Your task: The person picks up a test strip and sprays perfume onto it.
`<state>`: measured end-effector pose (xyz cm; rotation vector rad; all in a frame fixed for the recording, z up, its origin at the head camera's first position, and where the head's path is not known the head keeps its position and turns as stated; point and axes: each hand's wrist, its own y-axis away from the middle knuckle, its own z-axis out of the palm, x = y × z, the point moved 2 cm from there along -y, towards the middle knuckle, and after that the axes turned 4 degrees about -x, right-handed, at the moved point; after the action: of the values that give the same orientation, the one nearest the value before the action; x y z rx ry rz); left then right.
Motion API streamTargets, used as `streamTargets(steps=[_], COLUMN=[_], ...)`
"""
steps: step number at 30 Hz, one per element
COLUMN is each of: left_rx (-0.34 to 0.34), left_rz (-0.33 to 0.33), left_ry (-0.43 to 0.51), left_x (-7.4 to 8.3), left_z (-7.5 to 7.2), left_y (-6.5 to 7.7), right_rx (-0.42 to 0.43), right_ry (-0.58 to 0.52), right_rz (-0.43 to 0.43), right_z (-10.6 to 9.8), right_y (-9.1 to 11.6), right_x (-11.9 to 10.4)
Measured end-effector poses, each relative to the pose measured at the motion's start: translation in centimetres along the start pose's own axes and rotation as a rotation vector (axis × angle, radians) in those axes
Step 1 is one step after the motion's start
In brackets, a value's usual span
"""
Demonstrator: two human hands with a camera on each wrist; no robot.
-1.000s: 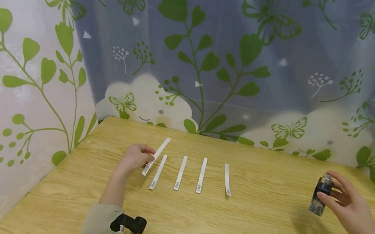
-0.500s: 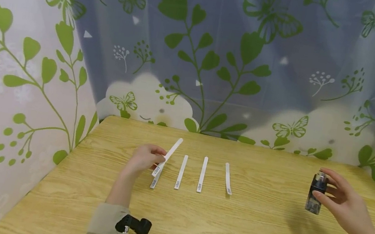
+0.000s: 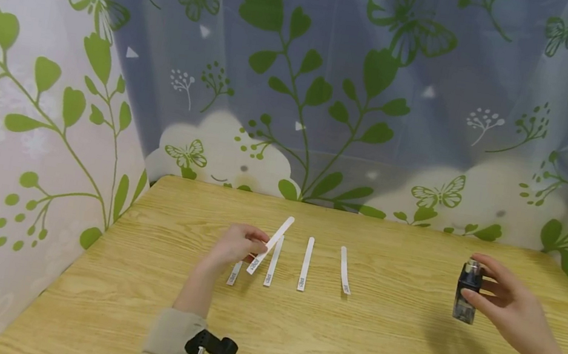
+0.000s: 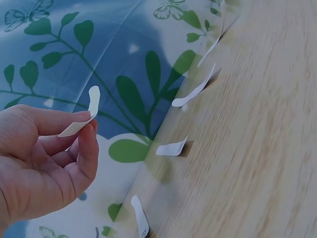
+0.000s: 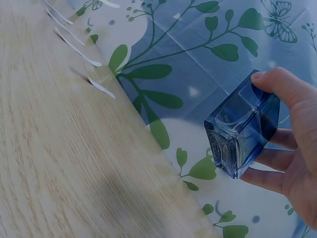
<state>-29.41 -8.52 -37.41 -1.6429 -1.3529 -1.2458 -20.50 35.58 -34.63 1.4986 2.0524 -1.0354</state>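
Observation:
My left hand [image 3: 237,249] pinches a white paper perfume test strip [image 3: 279,234] between thumb and fingers, raised above the table. The strip [image 4: 94,101] shows a bend in the left wrist view. Below it in the head view, the leftmost strip on the table [image 3: 233,275] is partly hidden by the hand. Another lying strip [image 3: 271,270] is overlapped by the held one. Two more, a straight strip [image 3: 306,266] and a curved strip [image 3: 344,272], lie to the right. Over the table's right side, my right hand [image 3: 516,316] grips a dark glass perfume bottle [image 3: 466,296], its silver sprayer top uppermost.
The wooden table [image 3: 374,349] ends at the back against a blue curtain [image 3: 330,86] printed with leaves and butterflies. A pale patterned curtain [image 3: 5,160] stands along the left. A black camera mount [image 3: 211,347] sits on my left sleeve.
My left hand has carried its strip to the right, past the leftmost lying strip and over the one beside it. My right hand has shifted slightly left with the perfume bottle.

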Motion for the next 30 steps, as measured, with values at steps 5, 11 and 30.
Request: streamTargets(steps=[5, 11, 30], left_rx=[-0.041, -0.088, -0.24], left_rz=[0.029, 0.039, 0.114], left_ry=[0.018, 0.011, -0.028], left_x=[0.5, 0.8, 2.8], left_z=[1.0, 2.1, 5.9], left_y=[-0.1, -0.1, 0.1], right_rx=[-0.018, -0.04, -0.095], right_ry=[0.003, -0.003, 0.037], right_rz=[-0.016, -0.056, -0.144], right_z=[0.5, 1.5, 3.6], right_y=[-0.1, -0.3, -1.3], right_x=[-0.3, -0.9, -2.3])
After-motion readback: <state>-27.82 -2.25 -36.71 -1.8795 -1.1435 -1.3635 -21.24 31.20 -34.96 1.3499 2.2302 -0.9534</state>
